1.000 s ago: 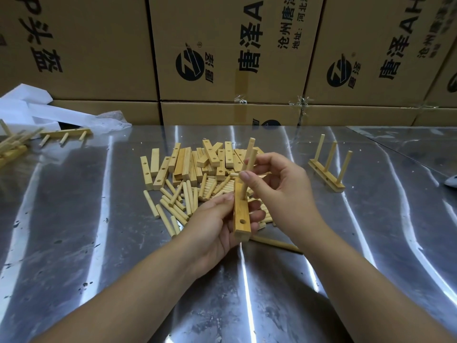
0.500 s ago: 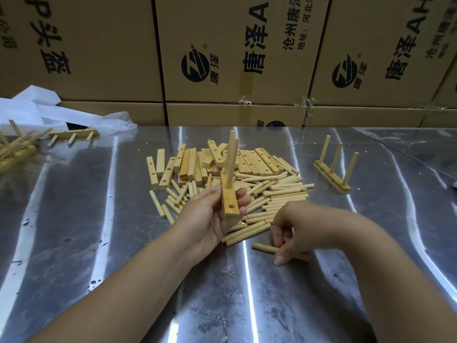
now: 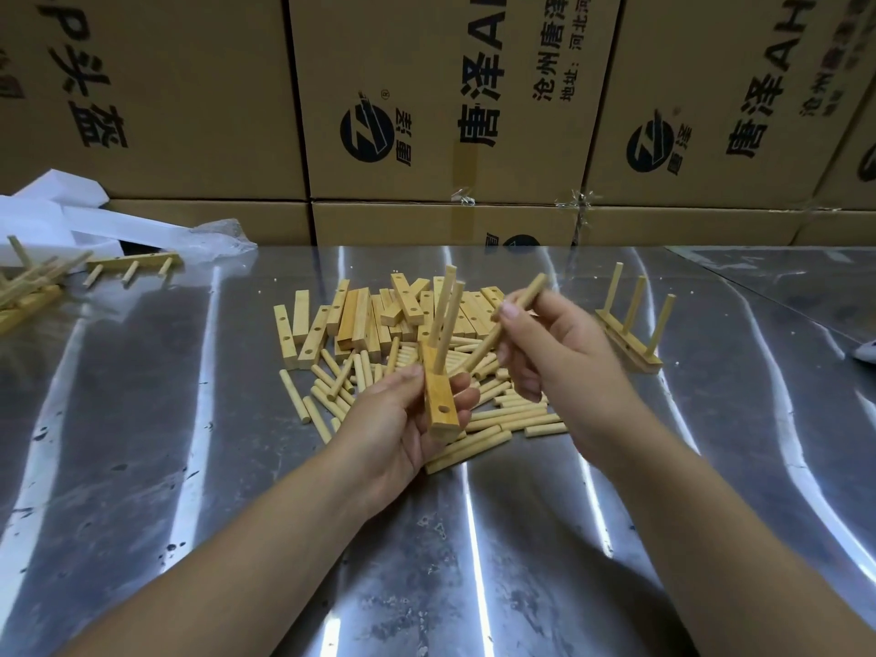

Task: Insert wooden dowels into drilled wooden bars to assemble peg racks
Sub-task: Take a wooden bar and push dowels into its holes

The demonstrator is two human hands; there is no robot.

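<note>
My left hand [image 3: 400, 419] grips a drilled wooden bar [image 3: 438, 395] above the metal table, end toward me. Two dowels [image 3: 448, 315] stand in its far holes and one near hole shows empty. My right hand [image 3: 554, 353] pinches a loose dowel [image 3: 509, 320], tilted, just right of the bar. Behind the hands lies a heap of loose dowels [image 3: 502, 414] and a pile of drilled bars [image 3: 374, 315].
A finished three-peg rack [image 3: 630, 324] stands at the right on the steel table [image 3: 189, 467]. More finished racks [image 3: 132, 265] and white wrapping [image 3: 71, 225] lie far left. Stacked cardboard boxes [image 3: 426, 111] wall off the back edge.
My right hand picked a dowel up off the table and lifted it beside the bar. My left hand kept hold of the bar with its two dowels.
</note>
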